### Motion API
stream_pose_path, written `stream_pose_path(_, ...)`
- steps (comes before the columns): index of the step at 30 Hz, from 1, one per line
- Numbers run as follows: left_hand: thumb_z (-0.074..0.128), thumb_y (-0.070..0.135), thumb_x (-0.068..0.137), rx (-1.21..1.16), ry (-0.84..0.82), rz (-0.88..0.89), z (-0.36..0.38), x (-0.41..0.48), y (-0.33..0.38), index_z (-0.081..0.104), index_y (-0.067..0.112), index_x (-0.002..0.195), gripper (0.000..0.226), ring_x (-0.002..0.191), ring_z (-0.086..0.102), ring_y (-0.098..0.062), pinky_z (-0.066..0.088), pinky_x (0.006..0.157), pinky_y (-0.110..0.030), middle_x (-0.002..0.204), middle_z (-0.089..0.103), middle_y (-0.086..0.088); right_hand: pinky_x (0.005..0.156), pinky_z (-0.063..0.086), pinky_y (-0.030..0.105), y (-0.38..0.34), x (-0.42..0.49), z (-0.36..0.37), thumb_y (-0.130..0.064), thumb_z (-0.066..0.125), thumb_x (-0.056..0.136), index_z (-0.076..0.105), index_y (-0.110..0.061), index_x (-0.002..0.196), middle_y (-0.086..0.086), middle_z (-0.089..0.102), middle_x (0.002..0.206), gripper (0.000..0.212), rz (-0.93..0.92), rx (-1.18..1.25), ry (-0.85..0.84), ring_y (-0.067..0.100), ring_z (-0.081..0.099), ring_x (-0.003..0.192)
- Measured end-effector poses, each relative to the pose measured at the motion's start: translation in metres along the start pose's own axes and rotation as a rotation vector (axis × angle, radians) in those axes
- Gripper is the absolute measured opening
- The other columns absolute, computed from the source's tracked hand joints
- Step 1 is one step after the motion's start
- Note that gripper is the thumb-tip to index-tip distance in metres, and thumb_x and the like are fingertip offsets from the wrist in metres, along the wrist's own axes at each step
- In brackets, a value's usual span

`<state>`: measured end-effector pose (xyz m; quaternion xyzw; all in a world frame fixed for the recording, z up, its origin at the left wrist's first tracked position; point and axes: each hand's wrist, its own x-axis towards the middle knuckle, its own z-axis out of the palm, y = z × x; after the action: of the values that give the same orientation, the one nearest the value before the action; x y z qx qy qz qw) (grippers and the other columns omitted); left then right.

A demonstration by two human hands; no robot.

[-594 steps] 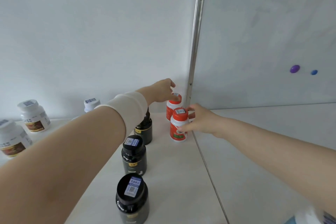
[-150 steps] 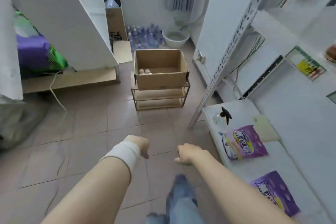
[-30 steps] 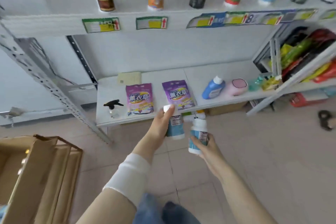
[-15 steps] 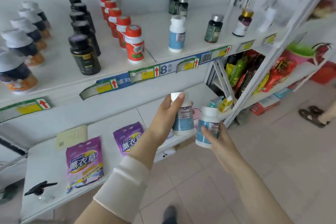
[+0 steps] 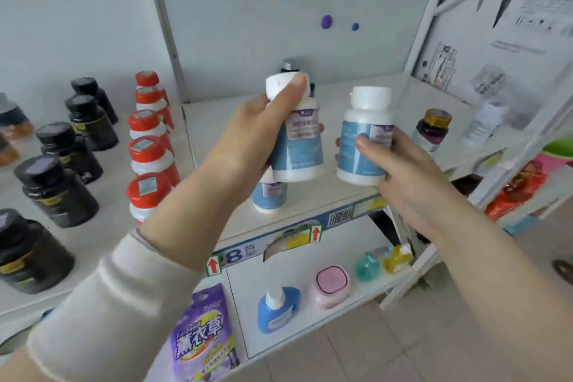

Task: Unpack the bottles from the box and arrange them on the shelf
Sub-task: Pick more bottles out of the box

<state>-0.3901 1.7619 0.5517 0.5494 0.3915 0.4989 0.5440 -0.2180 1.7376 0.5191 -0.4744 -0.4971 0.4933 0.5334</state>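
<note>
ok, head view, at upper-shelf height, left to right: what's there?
Black-lidded dark jars → red-capped white bottles → blue-labelled white bottle in left hand → second blue-labelled white bottle in right hand → gold-capped dark bottle.

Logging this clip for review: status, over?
Left hand grips left bottle, right hand grips right bottle. Both above shelf, not placed. Shelved bottle stands under left bottle.

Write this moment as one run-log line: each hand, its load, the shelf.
left hand holds blue-label bottle | right hand holds second blue-label bottle | neither yet on shelf | one matching bottle stands there
</note>
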Motion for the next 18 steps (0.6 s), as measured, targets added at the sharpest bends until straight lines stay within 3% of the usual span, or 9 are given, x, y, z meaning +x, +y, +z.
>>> stream_pose_path(3,0.054,0.037,0.091,0.041,0.079,0.005,-0.011,0.037,0.015,0.063,0.011,0.086,0.028,0.087,0.069,-0.019,0.056,0.085,-0.034,0.086,0.07,-0.004,0.092,0.05,0.038,-0.018,0.049,0.002,-0.014,0.057,0.087,0.045,-0.008,0.127,0.006,0.061,0.113,0.042,-0.001,0.045,-0.128,0.017,0.062,0.102)
stream_pose_path(5,0.054,0.035,0.092,0.082,0.097,0.003,-0.021,0.061,0.022,0.061,0.011,0.087,0.025,0.083,0.068,-0.016,0.056,0.083,-0.03,0.089,0.069,-0.003,0.089,0.052,0.037,-0.023,0.081,0.006,-0.013,0.06,0.085,0.045,-0.007,0.128,0.005,0.062,0.112,0.046,0.02,0.049,-0.235,0.016,0.063,0.098)
stream_pose_path(9,0.056,0.033,0.092,0.265,0.147,0.003,-0.052,0.109,0.023,0.061,0.011,0.099,0.024,0.093,0.065,-0.016,0.052,0.089,-0.032,0.103,0.067,-0.006,0.077,0.054,0.029,-0.024,0.137,0.025,-0.009,0.063,0.084,0.058,-0.017,0.104,-0.002,0.066,0.094,0.022,0.071,-0.079,-0.426,0.01,0.064,0.085)
stream_pose_path(12,0.061,0.034,0.088,0.39,0.205,-0.036,-0.076,0.142,0.017,0.06,0.015,0.105,0.026,0.096,0.064,-0.021,0.049,0.09,-0.035,0.105,0.065,-0.006,0.068,0.052,0.02,-0.017,0.169,0.045,-0.01,0.067,0.081,0.06,-0.014,0.11,0.0,0.066,0.102,0.03,0.11,-0.207,-0.497,0.009,0.062,0.087)
stream_pose_path(15,0.067,0.035,0.084,0.527,0.232,-0.099,-0.096,0.175,0.007,0.058,0.018,0.108,0.031,0.099,0.064,-0.022,0.049,0.09,-0.034,0.107,0.065,-0.005,0.078,0.048,0.022,-0.002,0.196,0.063,-0.011,0.072,0.078,0.057,-0.01,0.119,-0.001,0.064,0.105,0.044,0.15,-0.324,-0.516,0.011,0.06,0.095)
stream_pose_path(16,0.068,0.033,0.083,0.553,0.229,-0.117,-0.102,0.185,0.004,0.057,0.018,0.107,0.031,0.1,0.064,-0.022,0.049,0.092,-0.035,0.108,0.065,-0.006,0.082,0.047,0.023,0.002,0.204,0.067,-0.011,0.073,0.077,0.058,-0.011,0.113,-0.002,0.064,0.099,0.039,0.159,-0.349,-0.513,0.011,0.059,0.093)
stream_pose_path(18,0.069,0.029,0.082,0.579,0.228,-0.139,-0.113,0.205,-0.003,0.056,0.016,0.108,0.032,0.1,0.063,-0.024,0.049,0.095,-0.037,0.109,0.064,-0.008,0.075,0.044,0.017,0.01,0.221,0.074,-0.007,0.074,0.076,0.057,-0.014,0.095,-0.006,0.057,0.081,0.025,0.159,-0.376,-0.512,0.006,0.055,0.077)
